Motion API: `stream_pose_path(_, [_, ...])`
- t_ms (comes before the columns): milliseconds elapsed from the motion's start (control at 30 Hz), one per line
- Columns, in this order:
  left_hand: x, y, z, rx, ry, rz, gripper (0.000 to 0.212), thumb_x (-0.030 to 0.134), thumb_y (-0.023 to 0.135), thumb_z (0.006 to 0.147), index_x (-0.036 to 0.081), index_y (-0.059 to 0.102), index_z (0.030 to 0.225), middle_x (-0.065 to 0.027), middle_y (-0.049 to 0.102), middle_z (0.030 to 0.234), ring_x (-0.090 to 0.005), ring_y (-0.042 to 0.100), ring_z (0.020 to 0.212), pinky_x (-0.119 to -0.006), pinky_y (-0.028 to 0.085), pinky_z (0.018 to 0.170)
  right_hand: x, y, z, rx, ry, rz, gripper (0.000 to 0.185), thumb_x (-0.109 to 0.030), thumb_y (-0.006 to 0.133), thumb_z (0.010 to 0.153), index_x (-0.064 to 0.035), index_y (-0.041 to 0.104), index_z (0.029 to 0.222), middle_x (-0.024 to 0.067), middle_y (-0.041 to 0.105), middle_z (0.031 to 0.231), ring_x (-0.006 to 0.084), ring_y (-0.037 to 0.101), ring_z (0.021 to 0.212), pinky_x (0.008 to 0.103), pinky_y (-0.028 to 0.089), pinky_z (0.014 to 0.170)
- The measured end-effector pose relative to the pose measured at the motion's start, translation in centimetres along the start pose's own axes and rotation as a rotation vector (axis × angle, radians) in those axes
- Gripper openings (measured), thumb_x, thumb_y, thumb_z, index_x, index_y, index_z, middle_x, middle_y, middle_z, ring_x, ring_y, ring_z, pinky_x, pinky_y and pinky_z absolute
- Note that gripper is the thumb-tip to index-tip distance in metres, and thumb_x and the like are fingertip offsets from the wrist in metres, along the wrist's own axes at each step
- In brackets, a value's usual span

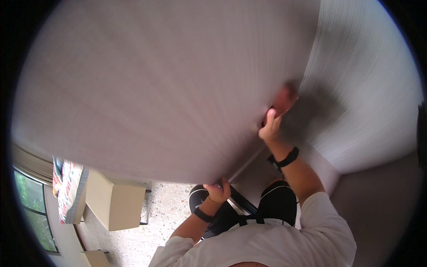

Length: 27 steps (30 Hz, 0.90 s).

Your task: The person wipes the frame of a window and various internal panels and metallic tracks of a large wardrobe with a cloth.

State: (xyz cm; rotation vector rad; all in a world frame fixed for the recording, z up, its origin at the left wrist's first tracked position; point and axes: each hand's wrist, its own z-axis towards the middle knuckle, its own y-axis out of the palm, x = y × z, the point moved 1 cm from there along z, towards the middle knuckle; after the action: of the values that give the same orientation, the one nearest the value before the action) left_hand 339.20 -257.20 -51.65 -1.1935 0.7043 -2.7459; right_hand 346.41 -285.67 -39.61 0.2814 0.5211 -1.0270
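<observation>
A large mauve-grey panel (pixel 160 96) fills most of the view above me. My left hand (pixel 218 193) grips its lower edge, thumb raised against it. Farther up, near the panel's right side, my right hand (pixel 271 126) is closed around a small reddish-brown item (pixel 285 96), too blurred to identify. That item lies close against the panel where it meets a pale, streaked surface (pixel 357 86). Most of my right fingers are hidden behind the thumb and the item. Black bands circle both wrists.
A black bar (pixel 243 200) runs between my knees. Speckled terrazzo floor (pixel 163 207) lies at lower left, with a cream cabinet (pixel 125 207) on short dark legs. Beyond are a bed with patterned bedding (pixel 71 187) and a window (pixel 33 207). A dark panel (pixel 373 207) stands at my right.
</observation>
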Motion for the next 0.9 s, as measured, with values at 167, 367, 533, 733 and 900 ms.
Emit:
stream_pose_path(167, [-0.9, 0.8, -0.6, 0.032, 0.128, 0.008, 0.087, -0.012, 0.041, 0.077, 0.010, -0.015, 0.140, -0.0252, 0.013, 0.142, -0.0350, 0.024, 0.130, -0.049, 0.016, 0.108, 14.9, -0.6, 2.7, -0.138, 0.373, -0.198, 0.076, -0.044, 0.028, 0.097, 0.0119, 0.003, 0.142, 0.0296, 0.011, 0.150, 0.0398, 0.012, 0.140, 0.0430, 0.005, 0.114])
stream_pose_path(367, [-1.1, 1.1, 0.0, -0.039, 0.127, 0.120, 0.098, -0.012, 0.040, 0.079, 0.013, -0.034, 0.138, -0.0229, 0.008, 0.146, -0.0336, 0.019, 0.132, -0.047, 0.010, 0.109, 30.5, -5.2, 2.5, -0.154, 0.036, -0.526, 0.043, -0.003, 0.046, 0.087, 0.0000, 0.040, 0.129, 0.0264, 0.041, 0.132, 0.0420, 0.039, 0.122, 0.0436, 0.031, 0.105])
stream_pose_path(533, [-1.4, 0.6, -1.4, 0.000, -0.070, 0.168, 0.067, -0.009, 0.044, 0.079, 0.001, 0.003, 0.131, -0.0201, 0.030, 0.129, -0.0273, 0.035, 0.120, -0.041, 0.024, 0.103, 20.1, -1.8, 3.2, 0.040, 0.640, 0.127, 0.067, -0.038, 0.039, 0.091, 0.0023, 0.017, 0.140, 0.0209, 0.019, 0.146, 0.0327, 0.020, 0.135, 0.0392, 0.016, 0.111])
stream_pose_path(733, [0.9, 0.5, 1.4, -0.008, 0.043, -0.008, 0.067, -0.005, 0.050, 0.073, -0.006, 0.015, 0.130, -0.0225, 0.035, 0.125, -0.0322, 0.036, 0.120, -0.042, 0.025, 0.103, 8.6, -1.6, -2.6, -0.078, 0.693, 0.010, 0.081, -0.050, 0.038, 0.096, 0.0071, 0.007, 0.145, 0.0203, 0.010, 0.153, 0.0280, 0.012, 0.141, 0.0354, 0.011, 0.114])
stream_pose_path(900, [3.6, -0.6, 1.6, 0.062, 0.036, -0.088, 0.068, 0.000, 0.053, 0.067, -0.012, 0.028, 0.129, -0.0261, 0.038, 0.122, -0.0426, 0.038, 0.114, -0.046, 0.025, 0.103, -3.6, 0.9, -12.0, -0.375, 0.728, 0.155, 0.090, -0.055, 0.032, 0.093, 0.0158, 0.001, 0.140, 0.0323, -0.004, 0.150, 0.0433, -0.001, 0.140, 0.0456, 0.003, 0.114])
